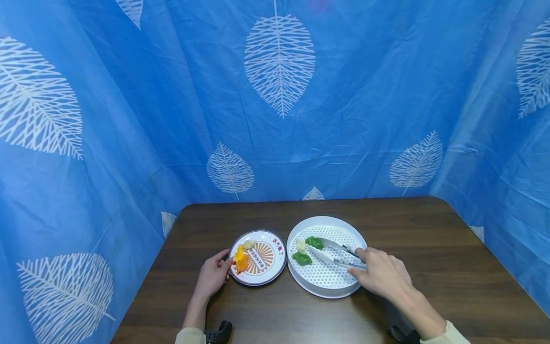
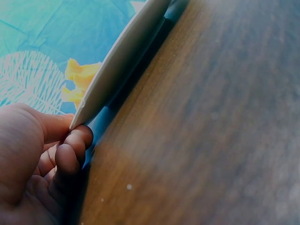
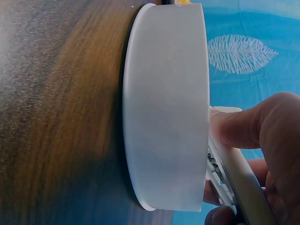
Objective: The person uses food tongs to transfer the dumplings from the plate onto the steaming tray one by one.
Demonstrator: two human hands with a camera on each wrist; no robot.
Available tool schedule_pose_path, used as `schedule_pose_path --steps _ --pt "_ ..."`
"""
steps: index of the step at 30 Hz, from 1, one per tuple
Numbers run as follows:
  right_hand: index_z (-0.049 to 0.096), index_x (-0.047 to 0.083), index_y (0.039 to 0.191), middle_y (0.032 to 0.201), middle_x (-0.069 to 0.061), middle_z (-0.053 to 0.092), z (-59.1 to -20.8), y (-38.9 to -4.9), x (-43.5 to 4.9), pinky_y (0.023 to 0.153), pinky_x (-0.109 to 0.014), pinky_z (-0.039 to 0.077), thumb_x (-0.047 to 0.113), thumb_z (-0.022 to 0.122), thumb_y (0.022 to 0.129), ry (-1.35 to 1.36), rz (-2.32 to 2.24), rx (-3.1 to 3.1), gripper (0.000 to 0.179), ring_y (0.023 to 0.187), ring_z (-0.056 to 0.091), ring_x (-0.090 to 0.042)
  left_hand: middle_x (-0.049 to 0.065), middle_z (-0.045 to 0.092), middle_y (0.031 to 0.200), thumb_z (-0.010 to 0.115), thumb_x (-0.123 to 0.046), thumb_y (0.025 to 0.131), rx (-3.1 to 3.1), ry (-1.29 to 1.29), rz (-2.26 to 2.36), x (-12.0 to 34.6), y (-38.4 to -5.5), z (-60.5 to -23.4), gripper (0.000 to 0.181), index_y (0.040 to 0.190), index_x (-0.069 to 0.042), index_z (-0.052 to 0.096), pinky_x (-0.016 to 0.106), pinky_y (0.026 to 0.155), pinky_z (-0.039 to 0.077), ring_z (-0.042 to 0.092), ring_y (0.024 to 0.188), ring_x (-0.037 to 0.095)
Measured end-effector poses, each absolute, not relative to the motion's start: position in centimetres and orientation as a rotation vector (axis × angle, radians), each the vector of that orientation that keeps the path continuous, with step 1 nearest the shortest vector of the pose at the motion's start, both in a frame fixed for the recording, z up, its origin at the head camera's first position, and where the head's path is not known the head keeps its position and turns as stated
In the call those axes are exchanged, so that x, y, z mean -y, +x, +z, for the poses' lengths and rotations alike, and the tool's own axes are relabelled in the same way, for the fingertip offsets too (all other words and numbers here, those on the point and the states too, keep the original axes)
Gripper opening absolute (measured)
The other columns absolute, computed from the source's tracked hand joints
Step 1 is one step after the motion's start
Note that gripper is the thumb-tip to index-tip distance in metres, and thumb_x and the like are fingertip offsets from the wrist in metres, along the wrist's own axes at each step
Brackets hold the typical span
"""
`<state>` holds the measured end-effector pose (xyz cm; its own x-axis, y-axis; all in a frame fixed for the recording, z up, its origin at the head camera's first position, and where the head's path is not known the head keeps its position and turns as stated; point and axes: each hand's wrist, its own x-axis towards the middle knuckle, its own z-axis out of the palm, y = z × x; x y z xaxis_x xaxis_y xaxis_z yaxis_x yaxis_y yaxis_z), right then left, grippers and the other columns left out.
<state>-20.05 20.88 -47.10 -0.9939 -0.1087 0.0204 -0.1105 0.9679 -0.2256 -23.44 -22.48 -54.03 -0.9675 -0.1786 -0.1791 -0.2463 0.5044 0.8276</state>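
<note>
My left hand [image 1: 213,273] pinches the left rim of a white patterned plate [image 1: 267,277], thumb on top and curled fingers beneath. In the left wrist view the rim [image 2: 108,75] sits between them. Yellow and orange pieces [image 1: 241,260] lie on the plate by my thumb, with a pale piece [image 1: 248,244] behind. My right hand [image 1: 382,272] holds metal tongs [image 1: 323,255] over a round white perforated tray [image 1: 331,293]. The spread tong tips are near two green leafy pieces [image 1: 302,259] and a pale chunk [image 1: 301,246] in it. In the right wrist view the tray's wall hides the tips.
Plate and tray stand nearly side by side on a dark wooden table [image 1: 266,320]. A blue curtain with white leaf prints [image 1: 279,153] hangs behind the table and along both sides.
</note>
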Motion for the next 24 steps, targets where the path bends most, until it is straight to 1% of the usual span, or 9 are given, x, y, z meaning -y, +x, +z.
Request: schedule_pose_path --steps 3,9,14,16,18,22,24 --pt "0.069 0.007 0.133 0.119 -0.018 0.072 -47.18 -19.96 -20.91 0.068 -0.053 0.056 0.053 0.077 0.085 0.175 0.343 3.111 0.066 0.09 0.07 -0.033 0.005 0.061 0.079 0.059 -0.031 0.106 -2.658 -0.39 1.483 22.48 -23.49 -54.08 0.051 0.152 -0.011 0.051 0.024 0.057 0.049 0.059 0.065 0.02" --pt "0.068 0.006 0.134 0.12 -0.02 0.071 -47.01 -19.92 -21.06 0.068 -0.052 0.056 0.055 0.076 0.086 0.178 0.343 3.101 0.069 0.087 0.069 -0.031 0.005 0.06 0.079 0.059 -0.03 0.106 -2.663 -0.385 1.482 22.5 -23.53 -54.17 0.051 0.151 -0.01 0.051 0.024 0.057 0.049 0.059 0.065 0.02" --pt "0.067 0.006 0.135 0.115 -0.016 0.072 -46.9 -19.73 -21.16 0.064 -0.05 0.055 0.054 0.075 0.086 0.192 0.359 3.078 0.069 0.083 0.07 -0.03 0.005 0.06 0.078 0.059 -0.029 0.106 -2.662 -0.374 1.483 22.51 -23.48 -54.21 0.051 0.151 -0.009 0.051 0.024 0.057 0.05 0.058 0.064 0.019" --pt "0.067 0.006 0.135 0.115 -0.017 0.072 -46.8 -19.67 -21.14 0.064 -0.05 0.055 0.054 0.075 0.086 0.191 0.371 3.07 0.069 0.083 0.07 -0.03 0.005 0.06 0.078 0.059 -0.029 0.106 -2.666 -0.367 1.484 22.52 -23.46 -54.17 0.051 0.151 -0.008 0.051 0.024 0.057 0.05 0.058 0.064 0.019" --pt "0.067 0.005 0.135 0.117 -0.019 0.072 -46.6 -19.68 -21.1 0.065 -0.052 0.056 0.055 0.074 0.087 0.191 0.385 3.062 0.069 0.086 0.07 -0.032 0.005 0.06 0.078 0.059 -0.029 0.106 -2.669 -0.362 1.484 22.53 -23.46 -54.12 0.051 0.151 -0.008 0.051 0.024 0.057 0.05 0.058 0.064 0.019" --pt "0.067 0.007 0.135 0.119 -0.018 0.072 -46.35 -19.71 -20.73 0.066 -0.052 0.056 0.055 0.074 0.087 0.182 0.414 3.036 0.068 0.091 0.071 -0.034 0.005 0.06 0.077 0.059 -0.03 0.105 -2.665 -0.358 1.492 22.51 -23.45 -54.03 0.052 0.151 -0.007 0.051 0.024 0.056 0.049 0.058 0.063 0.019" --pt "0.067 0.007 0.135 0.122 -0.018 0.072 -46.25 -19.74 -20.41 0.068 -0.054 0.056 0.054 0.075 0.087 0.179 0.433 3.019 0.068 0.096 0.071 -0.037 0.005 0.06 0.077 0.059 -0.03 0.105 -2.661 -0.356 1.493 22.53 -23.49 -54.03 0.052 0.151 -0.008 0.051 0.024 0.056 0.05 0.058 0.064 0.019"
